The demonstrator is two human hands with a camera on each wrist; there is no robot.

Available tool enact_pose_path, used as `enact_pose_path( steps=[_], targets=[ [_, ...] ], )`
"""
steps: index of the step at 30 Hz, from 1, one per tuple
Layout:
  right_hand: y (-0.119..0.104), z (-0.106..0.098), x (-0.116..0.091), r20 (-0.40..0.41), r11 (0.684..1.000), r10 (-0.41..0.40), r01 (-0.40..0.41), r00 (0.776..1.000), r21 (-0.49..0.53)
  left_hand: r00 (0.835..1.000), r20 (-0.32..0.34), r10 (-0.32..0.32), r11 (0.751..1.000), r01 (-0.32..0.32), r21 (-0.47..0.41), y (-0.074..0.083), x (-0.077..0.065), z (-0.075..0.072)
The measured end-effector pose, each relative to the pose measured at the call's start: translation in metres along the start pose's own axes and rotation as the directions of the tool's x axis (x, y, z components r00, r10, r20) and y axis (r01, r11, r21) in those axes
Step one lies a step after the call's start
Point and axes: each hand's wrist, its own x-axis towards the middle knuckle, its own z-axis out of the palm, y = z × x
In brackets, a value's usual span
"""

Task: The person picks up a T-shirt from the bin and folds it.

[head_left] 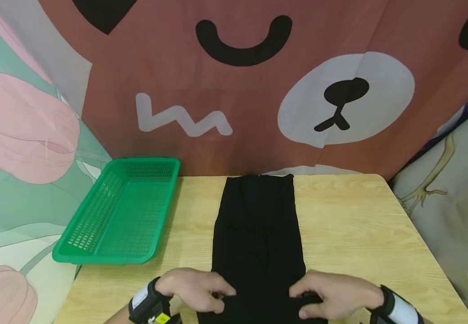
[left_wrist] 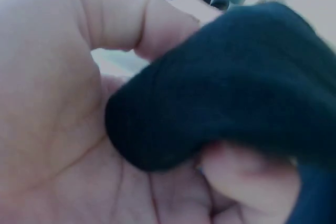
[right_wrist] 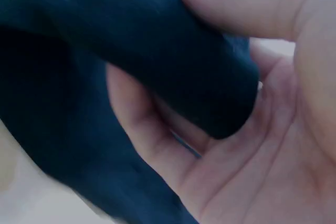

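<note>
A long black cloth garment (head_left: 259, 234) lies lengthwise on the table, its far end at the back edge; what kind of garment it is cannot be told. At its left edge my left hand (head_left: 195, 288) pinches the cloth between thumb and fingers. My right hand (head_left: 335, 294) grips the opposite edge in the same way. In the left wrist view a fold of the black garment (left_wrist: 210, 87) passes between the thumb and curled fingers. The right wrist view shows the garment (right_wrist: 173, 51) folded over inside the fingers. The near end of the garment runs out of the head view.
A green plastic basket (head_left: 165, 198) with perforated sides stands at the table's left, near the back. The light wooden table (head_left: 351, 225) extends to the right of the garment. Behind it hangs a brown printed cloth (head_left: 254, 90); patterned fabric (head_left: 23, 126) hangs at the left.
</note>
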Motion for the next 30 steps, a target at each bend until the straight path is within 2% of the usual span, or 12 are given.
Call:
enact_pose_path(
  steps=[3, 5, 8, 11, 16, 22, 24, 25, 26, 27, 28, 30],
  targets=[
    [0.003, -0.030, 0.002, -0.105, 0.976, -0.026, 0.002, 0.994, -0.219, 0.986, -0.164, -0.036, 0.998, 0.026, -0.058, -0.009, -0.006, -0.022],
    [0.006, -0.044, 0.004, -0.180, 0.951, -0.019, -0.038, 0.983, -0.307, 0.958, -0.281, -0.056, 0.998, 0.052, -0.021, -0.015, -0.006, -0.033],
    [0.015, -0.057, 0.009, -0.277, 0.910, -0.026, -0.092, 0.960, -0.405, 0.889, -0.452, -0.077, 0.993, 0.110, 0.047, -0.028, -0.001, -0.045],
    [0.034, -0.061, 0.018, -0.367, 0.890, 0.000, -0.167, 0.930, -0.424, 0.792, -0.599, -0.118, 0.972, 0.216, 0.094, -0.043, 0.009, -0.046],
    [0.077, -0.048, 0.037, -0.517, 0.788, 0.066, -0.362, 0.853, -0.497, 0.624, -0.765, -0.157, 0.852, 0.477, 0.215, -0.076, 0.031, -0.026],
    [0.100, -0.033, 0.050, -0.646, 0.596, 0.016, -0.526, 0.763, -0.607, 0.445, -0.895, 0.032, 0.661, 0.662, 0.353, -0.101, 0.049, -0.006],
    [0.098, -0.031, 0.051, -0.666, 0.520, -0.061, -0.546, 0.744, -0.657, 0.409, -0.908, 0.089, 0.602, 0.705, 0.376, -0.096, 0.049, -0.002],
    [0.095, -0.029, 0.051, -0.671, 0.499, -0.103, -0.545, 0.734, -0.673, 0.411, -0.905, 0.112, 0.594, 0.702, 0.393, -0.092, 0.048, 0.000],
    [0.091, -0.027, 0.051, -0.671, 0.491, -0.153, -0.534, 0.725, -0.688, 0.436, -0.892, 0.121, 0.606, 0.680, 0.414, -0.086, 0.046, 0.003],
    [0.087, -0.023, 0.050, -0.665, 0.499, -0.187, -0.513, 0.723, -0.698, 0.479, -0.869, 0.121, 0.629, 0.640, 0.441, -0.079, 0.044, 0.007],
    [0.081, -0.018, 0.049, -0.649, 0.526, -0.208, -0.476, 0.732, -0.705, 0.541, -0.833, 0.111, 0.661, 0.586, 0.469, -0.073, 0.042, 0.012],
    [0.070, -0.005, 0.045, -0.585, 0.607, -0.215, -0.362, 0.782, -0.707, 0.678, -0.731, 0.076, 0.719, 0.471, 0.511, -0.061, 0.039, 0.023]
  ],
)
